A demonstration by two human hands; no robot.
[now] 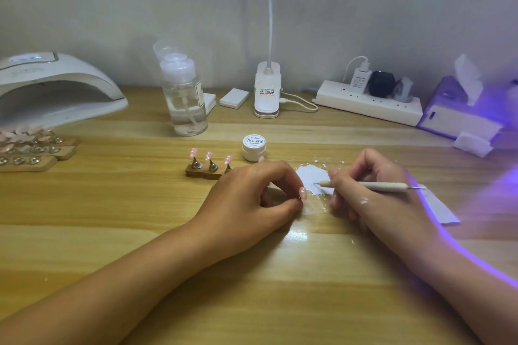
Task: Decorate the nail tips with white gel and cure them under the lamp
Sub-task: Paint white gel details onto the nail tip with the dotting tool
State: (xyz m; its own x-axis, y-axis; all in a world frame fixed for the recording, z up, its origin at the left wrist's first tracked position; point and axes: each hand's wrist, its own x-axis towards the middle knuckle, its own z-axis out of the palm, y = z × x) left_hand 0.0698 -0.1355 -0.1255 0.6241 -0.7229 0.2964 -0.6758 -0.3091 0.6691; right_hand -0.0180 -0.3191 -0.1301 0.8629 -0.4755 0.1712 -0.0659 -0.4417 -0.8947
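Observation:
My left hand (252,196) pinches a pink nail tip (303,193) between thumb and forefinger, low over the wooden table. My right hand (372,190) holds a thin white dotting pen (364,184) like a pencil, its fine point (318,184) just right of the nail tip, over a white smear of gel (312,176) on the table. A small white gel jar (254,147) with a "Painted" lid stands behind my hands. A wooden stand (208,169) left of the jar carries three pink nail tips on metal posts. The white curing lamp (56,87) sits at the far left.
Wooden strips with several more nail tips (30,148) lie in front of the lamp. A clear pump bottle (185,98), a clip lamp base (267,89), a power strip (370,102) and a purple tissue box (459,109) line the back. A white wipe (440,207) lies under my right wrist.

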